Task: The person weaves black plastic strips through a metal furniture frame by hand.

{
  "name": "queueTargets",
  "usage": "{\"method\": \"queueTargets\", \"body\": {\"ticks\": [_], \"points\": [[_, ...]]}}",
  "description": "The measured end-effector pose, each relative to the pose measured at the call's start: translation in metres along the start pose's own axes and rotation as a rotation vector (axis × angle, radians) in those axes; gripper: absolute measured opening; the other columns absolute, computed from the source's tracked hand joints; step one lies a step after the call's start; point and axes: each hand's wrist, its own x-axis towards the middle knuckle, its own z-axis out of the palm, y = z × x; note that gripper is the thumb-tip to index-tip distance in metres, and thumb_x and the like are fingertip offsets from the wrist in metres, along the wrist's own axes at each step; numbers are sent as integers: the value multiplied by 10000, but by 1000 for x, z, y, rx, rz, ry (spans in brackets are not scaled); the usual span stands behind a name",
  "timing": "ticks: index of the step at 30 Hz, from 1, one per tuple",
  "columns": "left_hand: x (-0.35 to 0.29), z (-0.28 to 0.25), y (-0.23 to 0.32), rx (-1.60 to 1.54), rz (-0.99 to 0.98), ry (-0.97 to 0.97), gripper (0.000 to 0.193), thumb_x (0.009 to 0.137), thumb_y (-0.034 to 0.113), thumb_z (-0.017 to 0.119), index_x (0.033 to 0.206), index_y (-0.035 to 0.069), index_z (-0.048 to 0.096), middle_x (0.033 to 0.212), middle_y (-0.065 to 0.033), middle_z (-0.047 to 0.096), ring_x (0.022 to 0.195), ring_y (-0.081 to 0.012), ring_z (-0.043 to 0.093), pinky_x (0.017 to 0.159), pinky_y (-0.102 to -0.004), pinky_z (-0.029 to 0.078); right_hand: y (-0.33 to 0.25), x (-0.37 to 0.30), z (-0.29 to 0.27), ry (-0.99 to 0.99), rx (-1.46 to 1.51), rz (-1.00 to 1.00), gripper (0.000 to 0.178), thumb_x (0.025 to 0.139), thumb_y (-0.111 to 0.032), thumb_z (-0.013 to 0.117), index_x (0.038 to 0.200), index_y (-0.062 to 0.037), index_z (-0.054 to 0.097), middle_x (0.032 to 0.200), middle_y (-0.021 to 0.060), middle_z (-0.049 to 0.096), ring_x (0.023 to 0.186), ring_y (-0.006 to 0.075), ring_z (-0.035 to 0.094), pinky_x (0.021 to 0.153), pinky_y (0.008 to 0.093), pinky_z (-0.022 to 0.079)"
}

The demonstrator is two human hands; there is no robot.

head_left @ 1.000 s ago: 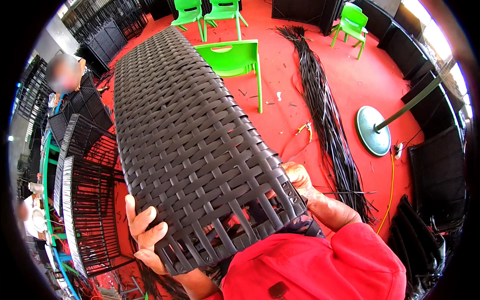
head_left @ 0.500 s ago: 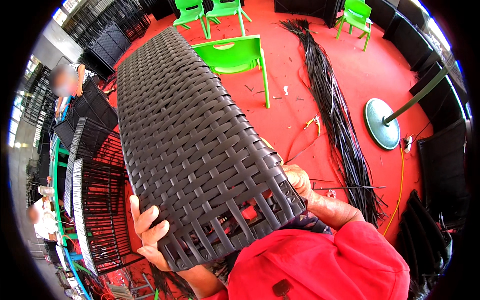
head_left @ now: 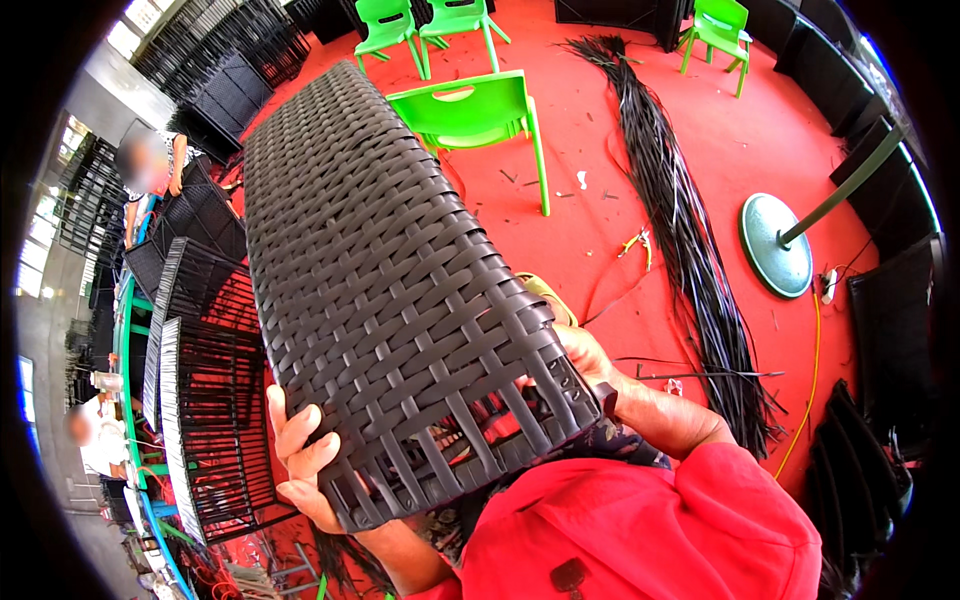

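A long, dark brown woven wicker panel [head_left: 370,250] with a boxy edge is tilted up in front of me. Flat strips cross over most of it; at the near end the upright strips stand with open gaps between them. My left hand [head_left: 305,455] grips its lower left corner, fingers curled over the edge. At the lower right edge, my right hand [head_left: 587,362] holds the panel's side, its fingertips partly hidden behind it. A bundle of loose black strips [head_left: 680,230] lies on the floor to the right.
A green chair [head_left: 470,110] stands just beyond the panel. Yellow-handled pliers [head_left: 640,245] lie on the red floor. A round pole base [head_left: 777,245] and yellow cord [head_left: 808,385] are at right. Black slatted frames [head_left: 215,430] lean at left, where two people sit.
The view has shifted a little, so the floor and chairs appear slightly moved. Both hands keep their hold on the panel, and its weave looks the same.
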Motion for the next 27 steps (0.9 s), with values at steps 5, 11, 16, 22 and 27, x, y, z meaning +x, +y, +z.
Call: {"method": "queueTargets", "body": {"ticks": [5, 11, 16, 22, 27], "points": [[-1, -1, 0, -53, -28, 24, 531, 969, 336, 130, 882, 33, 557, 1115, -166, 527, 1257, -363, 332, 1075, -505, 220, 6, 4, -11, -63, 273, 177, 339, 836, -100, 611, 1148, 12, 538, 1097, 56, 572, 1005, 140, 534, 843, 296, 443], [-2, -5, -5, -54, -8, 21, 543, 968, 343, 122, 873, 35, 560, 1114, -164, 529, 1259, -363, 328, 1073, -507, 231, 1, 24, -15, -190, -29, 140, 214, 818, -46, 628, 1030, -20, 618, 1032, 7, 581, 951, 115, 546, 804, 264, 458], [-4, -5, -7, -49, -6, 33, 547, 966, 343, 119, 864, 36, 560, 1103, -161, 532, 1256, -369, 330, 1076, -507, 227, 9, 19, -29, -135, -8, 363, 218, 818, -36, 628, 1036, -31, 618, 1045, -7, 565, 954, 102, 532, 816, 256, 447], [-3, 0, -6, -16, 37, 61, 547, 962, 355, 129, 843, 39, 560, 1101, -160, 531, 1258, -376, 323, 1080, -515, 210, 13, 37, -22, -157, -377, 5, 241, 826, -50, 625, 1065, -34, 594, 1037, 13, 574, 950, 124, 534, 825, 270, 440], [-5, -1, -6, -45, 13, 64, 551, 962, 363, 133, 829, 47, 564, 1096, -161, 532, 1273, -360, 304, 1084, -514, 190, 21, 43, -42, -380, -130, 79, 242, 835, -69, 615, 1070, -22, 580, 1030, 29, 575, 950, 134, 530, 825, 281, 433]]}}
